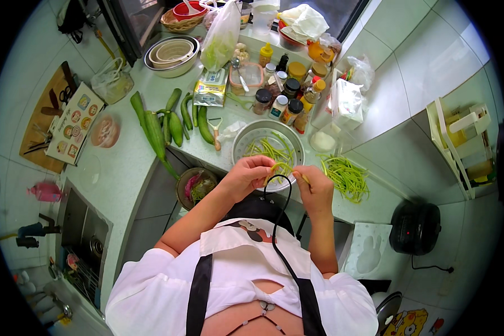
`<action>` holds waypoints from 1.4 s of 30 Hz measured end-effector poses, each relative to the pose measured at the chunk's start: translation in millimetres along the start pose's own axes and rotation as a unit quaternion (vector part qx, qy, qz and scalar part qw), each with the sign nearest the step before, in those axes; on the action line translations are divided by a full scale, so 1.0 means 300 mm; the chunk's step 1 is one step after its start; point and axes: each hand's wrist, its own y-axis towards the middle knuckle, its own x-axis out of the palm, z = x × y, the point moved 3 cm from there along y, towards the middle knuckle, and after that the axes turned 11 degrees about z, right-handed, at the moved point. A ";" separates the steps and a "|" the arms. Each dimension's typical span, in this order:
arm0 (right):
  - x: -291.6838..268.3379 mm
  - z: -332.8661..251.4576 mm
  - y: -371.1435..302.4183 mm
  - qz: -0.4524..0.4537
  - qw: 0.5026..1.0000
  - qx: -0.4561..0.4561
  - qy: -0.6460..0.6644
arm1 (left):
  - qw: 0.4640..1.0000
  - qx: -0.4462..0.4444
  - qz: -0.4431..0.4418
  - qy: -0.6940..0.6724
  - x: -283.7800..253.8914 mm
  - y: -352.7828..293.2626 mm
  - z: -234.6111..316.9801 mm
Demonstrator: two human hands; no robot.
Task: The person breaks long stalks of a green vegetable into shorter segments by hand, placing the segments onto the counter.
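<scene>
Over the near rim of a round metal bowl (238,137), my left hand (251,176) pinches one end of a thin yellow-green stem (284,167). My right hand (316,190) is closed on the stem's other side, and the stem arches between them. Short green stem pieces (270,148) lie inside the bowl. To the bowl's right, a loose heap of long green stems (346,178) rests on the counter. A black cord hangs in front of my chest and crosses the view of the bowl's near edge.
Left of the bowl lie a peeler (216,135), cucumber-like vegetables (175,127) and long green gourds (153,130). Behind stand sauce bottles and jars (291,88). Below the counter edge is a waste bin (186,193). A sink (84,224) is at left, a black cooker (414,228) at right.
</scene>
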 end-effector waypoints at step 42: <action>0.013 0.043 0.037 0.026 0.994 0.022 0.103 | 0.989 0.109 -0.047 0.084 0.062 0.010 0.004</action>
